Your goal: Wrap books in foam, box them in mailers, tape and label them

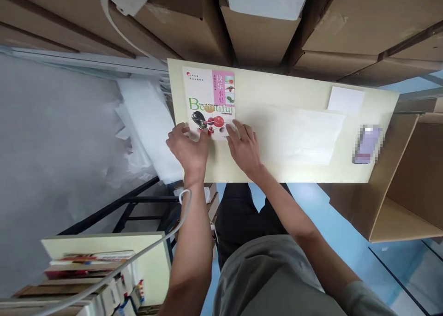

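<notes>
A book (202,90) with a white and pink cover, the green word "Beautiful" and pictures of fruit and vegetables lies on the left part of the pale table. My left hand (189,151) is at its lower left corner, fingers bent and apart, with the thumb on the bottom edge. At the lower right corner, my right hand (245,147) rests with spread fingers, their tips touching the cover. The book appears flat under both hands. To the right of it lies a large white sheet (301,136).
A small white paper (346,99) and a blurred purple phone-like object (367,144) lie on the table's (277,87) right part. Cardboard boxes (259,39) line the far edge. An open carton (398,177) stands right; stacked books (90,279) and a white cable (145,249) are lower left.
</notes>
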The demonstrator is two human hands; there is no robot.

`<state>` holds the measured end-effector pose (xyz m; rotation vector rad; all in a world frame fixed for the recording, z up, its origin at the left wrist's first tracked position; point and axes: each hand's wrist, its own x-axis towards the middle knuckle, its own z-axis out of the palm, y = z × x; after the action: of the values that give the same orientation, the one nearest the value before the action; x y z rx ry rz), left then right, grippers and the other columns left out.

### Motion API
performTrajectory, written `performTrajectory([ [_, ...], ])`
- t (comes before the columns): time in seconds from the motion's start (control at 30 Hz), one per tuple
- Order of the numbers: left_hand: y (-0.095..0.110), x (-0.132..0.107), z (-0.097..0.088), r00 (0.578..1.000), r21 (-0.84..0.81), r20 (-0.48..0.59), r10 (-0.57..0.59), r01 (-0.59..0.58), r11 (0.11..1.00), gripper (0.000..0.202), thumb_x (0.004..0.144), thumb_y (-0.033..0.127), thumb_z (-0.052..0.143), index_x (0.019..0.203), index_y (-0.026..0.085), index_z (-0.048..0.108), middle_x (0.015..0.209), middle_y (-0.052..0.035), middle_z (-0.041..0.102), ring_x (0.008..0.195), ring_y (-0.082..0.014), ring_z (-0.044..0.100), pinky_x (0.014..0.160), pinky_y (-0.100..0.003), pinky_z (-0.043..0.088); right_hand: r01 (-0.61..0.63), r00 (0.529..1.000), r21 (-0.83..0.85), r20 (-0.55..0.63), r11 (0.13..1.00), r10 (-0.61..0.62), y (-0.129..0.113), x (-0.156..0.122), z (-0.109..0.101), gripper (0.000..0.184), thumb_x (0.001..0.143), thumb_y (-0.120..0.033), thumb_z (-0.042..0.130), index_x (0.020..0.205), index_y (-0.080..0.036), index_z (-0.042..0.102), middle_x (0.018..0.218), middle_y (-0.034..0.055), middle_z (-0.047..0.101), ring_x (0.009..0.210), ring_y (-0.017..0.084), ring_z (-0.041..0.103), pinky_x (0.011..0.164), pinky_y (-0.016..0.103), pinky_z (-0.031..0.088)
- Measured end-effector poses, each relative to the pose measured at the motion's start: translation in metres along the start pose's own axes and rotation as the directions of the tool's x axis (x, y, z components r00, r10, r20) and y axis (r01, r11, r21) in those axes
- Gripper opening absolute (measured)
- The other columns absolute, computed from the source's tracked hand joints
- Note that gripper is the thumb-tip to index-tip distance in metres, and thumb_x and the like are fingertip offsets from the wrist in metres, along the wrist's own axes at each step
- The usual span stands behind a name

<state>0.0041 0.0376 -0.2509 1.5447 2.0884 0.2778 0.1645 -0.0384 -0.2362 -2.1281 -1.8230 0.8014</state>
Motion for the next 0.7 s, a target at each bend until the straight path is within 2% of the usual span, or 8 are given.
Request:
performTrajectory([
  [0.1,-0.005,0.018,-0.002,0.999,-0.045,0.027,-0.042,0.043,0.998,0.037,0.088,0.035,0.086,0.117,0.022,0.068,0.119,-0.0119,0.074,0.121,-0.0366,0.072,0.122,-0.058,0.052,-0.080,0.996,-0.031,0.036,0.996,0.081,-0.013,0.006,0.009,0.046,0.117,-0.022,0.052,0.162,-0.019,0.065,0.176,0.0198,0.056,0.150,0.037,0.058,0.120,0.055,0.057],
  [0.2,-0.005,0.035,-0.002,0.990,-0.223,0.066,-0.122,0.134,0.966,0.026,0.086,0.036,0.089,0.092,0.024,0.068,0.089,-0.0033,0.068,0.093,-0.0281,0.071,0.098,-0.047,0.058,-0.123,0.990,-0.013,0.072,0.992,0.124,-0.019,0.002,0.009,0.049,0.117,-0.025,0.053,0.165,-0.019,0.062,0.181,0.0190,0.051,0.148,0.038,0.059,0.118,0.056,0.057],
  [0.3,0.003,0.044,-0.005,0.974,-0.346,0.130,-0.186,0.221,0.912,0.025,0.086,0.027,0.087,0.079,0.024,0.064,0.071,0.0019,0.057,0.072,-0.0198,0.058,0.077,-0.038,0.053,-0.153,0.985,0.015,0.080,0.988,0.152,-0.020,0.000,0.006,0.048,0.119,-0.027,0.050,0.165,-0.020,0.063,0.182,0.0166,0.050,0.148,0.038,0.059,0.117,0.056,0.057],
  [0.37,0.015,0.039,-0.014,0.978,-0.376,0.116,-0.174,0.205,0.904,0.028,0.088,0.021,0.085,0.075,0.023,0.060,0.069,0.0039,0.053,0.068,-0.0158,0.051,0.072,-0.033,0.048,-0.160,0.985,0.033,0.069,0.987,0.157,-0.017,0.001,0.005,0.046,0.119,-0.029,0.051,0.163,-0.022,0.066,0.181,0.0156,0.052,0.148,0.038,0.060,0.118,0.055,0.057],
  [0.5,0.052,-0.007,-0.050,0.999,-0.463,-0.041,0.018,-0.035,0.886,0.027,0.088,0.017,0.078,0.082,0.023,0.053,0.074,0.0050,0.055,0.074,-0.0135,0.058,0.077,-0.027,0.052,-0.134,0.991,0.202,0.015,0.970,0.133,-0.006,0.006,0.000,0.038,0.120,-0.036,0.054,0.151,-0.026,0.075,0.166,0.0138,0.068,0.143,0.032,0.067,0.119,0.048,0.057],
  [0.6,0.080,-0.058,-0.077,0.968,-0.471,-0.158,0.195,-0.248,0.847,0.021,0.092,0.034,0.079,0.093,0.023,0.060,0.097,-0.0015,0.072,0.094,-0.0189,0.071,0.086,-0.033,0.058,-0.137,0.978,0.497,-0.071,0.857,0.198,0.007,0.000,-0.017,0.046,0.122,-0.051,0.049,0.150,-0.025,0.074,0.147,0.0139,0.079,0.128,0.026,0.075,0.108,0.040,0.063],
  [0.67,0.092,-0.087,-0.080,0.976,-0.539,-0.147,0.160,-0.215,0.814,0.029,0.089,0.041,0.084,0.090,0.025,0.059,0.094,-0.0010,0.073,0.086,-0.0187,0.071,0.078,-0.032,0.059,-0.145,0.953,0.681,-0.100,0.718,0.288,0.021,-0.013,-0.036,0.055,0.121,-0.063,0.043,0.147,-0.024,0.073,0.130,0.0117,0.084,0.111,0.024,0.079,0.092,0.035,0.066],
  [0.7,0.097,-0.099,-0.074,0.987,-0.593,-0.083,0.135,-0.158,0.790,0.034,0.087,0.044,0.087,0.090,0.025,0.059,0.091,-0.0005,0.073,0.083,-0.0185,0.071,0.076,-0.031,0.059,-0.149,0.937,0.743,-0.106,0.653,0.334,0.031,-0.023,-0.047,0.058,0.120,-0.066,0.042,0.143,-0.024,0.074,0.119,0.0098,0.085,0.102,0.023,0.078,0.085,0.034,0.065],
])
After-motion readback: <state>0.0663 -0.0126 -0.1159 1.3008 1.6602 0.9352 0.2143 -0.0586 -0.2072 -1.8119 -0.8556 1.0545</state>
